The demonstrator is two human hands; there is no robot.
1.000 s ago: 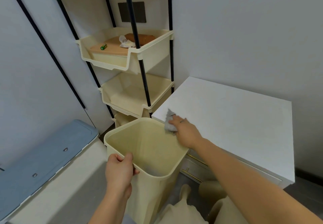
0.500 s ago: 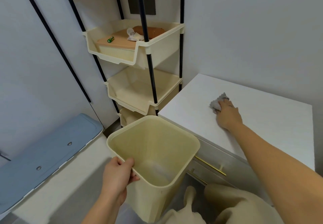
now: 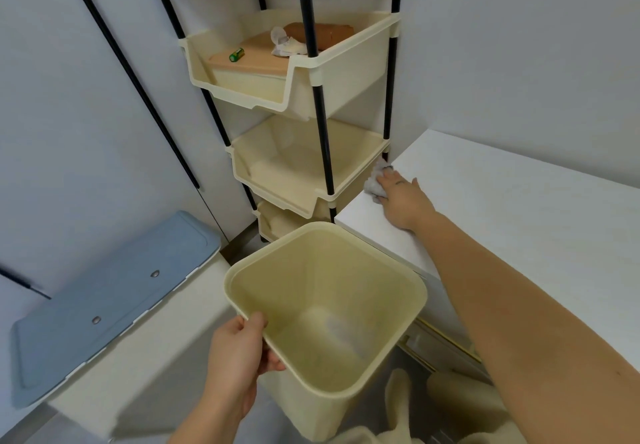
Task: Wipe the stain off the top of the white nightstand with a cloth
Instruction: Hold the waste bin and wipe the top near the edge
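Observation:
The white nightstand fills the right side, its flat top showing no stain that I can make out. My right hand presses a small grey cloth flat against the top at its left edge, close to the shelf rack. Only part of the cloth shows past my fingers. My left hand grips the near rim of a cream plastic bin, held tilted just below the nightstand's front left corner.
A cream tiered rack with black poles stands against the wall left of the nightstand, its upper tray holding a brown object, a crumpled wrapper and a green battery. A white container with a blue lid sits at lower left. The nightstand drawers have gold handles.
My right hand with the cloth went from the front left corner out to the middle of the top, then back left to the edge by the rack. The bin stays in my left hand.

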